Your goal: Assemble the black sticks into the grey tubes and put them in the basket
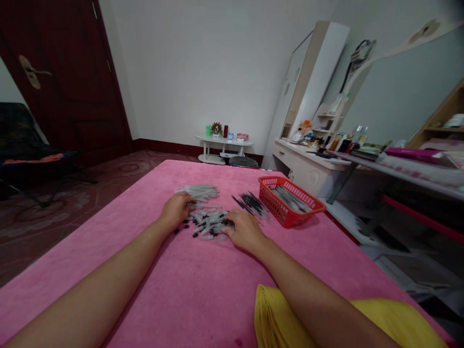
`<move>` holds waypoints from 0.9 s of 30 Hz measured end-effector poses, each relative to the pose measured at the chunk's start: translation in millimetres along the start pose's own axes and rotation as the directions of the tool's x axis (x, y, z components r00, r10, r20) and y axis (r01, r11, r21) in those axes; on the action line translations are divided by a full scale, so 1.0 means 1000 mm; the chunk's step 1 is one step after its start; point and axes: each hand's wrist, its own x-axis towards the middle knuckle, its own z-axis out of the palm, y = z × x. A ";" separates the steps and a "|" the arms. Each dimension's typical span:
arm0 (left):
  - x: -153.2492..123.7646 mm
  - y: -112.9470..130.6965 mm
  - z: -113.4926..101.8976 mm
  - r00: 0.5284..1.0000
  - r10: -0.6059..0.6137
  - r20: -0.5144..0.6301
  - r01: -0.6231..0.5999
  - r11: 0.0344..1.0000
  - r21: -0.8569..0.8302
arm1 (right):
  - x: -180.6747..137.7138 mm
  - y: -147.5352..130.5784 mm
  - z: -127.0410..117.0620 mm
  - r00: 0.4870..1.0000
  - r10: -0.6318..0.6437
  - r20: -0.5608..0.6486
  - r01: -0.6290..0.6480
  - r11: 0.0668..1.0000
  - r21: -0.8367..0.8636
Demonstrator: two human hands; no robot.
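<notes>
Head view: my left hand [175, 212], left of frame centre, rests at the near-left edge of the tubes [203, 192], fingers curled together; cannot tell whether they pinch one. My right hand [246, 231], at centre, touches the right edge of the caps [208, 223], thumb and forefinger bent inward; grip on any cap unclear. Dark rods [251, 202] lie just beyond it; basket [280, 211] right of centre, on pink cloth [188, 295].
</notes>
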 end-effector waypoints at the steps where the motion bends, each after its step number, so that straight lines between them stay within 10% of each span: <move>1: -0.001 0.002 -0.001 1.000 0.002 -0.008 -0.002 1.000 0.018 | 0.000 -0.001 0.000 1.000 -0.002 -0.013 0.003 1.000 0.006; 13: -0.003 0.011 -0.001 0.994 -0.022 -0.105 0.014 0.997 -0.074 | -0.003 -0.007 0.002 0.992 -0.127 -0.004 0.126 0.979 0.161; 17: -0.002 0.012 0.002 0.982 -0.066 -0.175 0.028 0.977 -0.212 | 0.001 0.000 0.007 0.991 -0.005 -0.134 0.037 0.971 0.238; 27: -0.007 0.042 -0.010 0.950 0.266 -0.162 -0.289 0.946 -0.143 | 0.014 0.014 0.015 0.906 0.328 -0.266 -0.032 0.682 0.731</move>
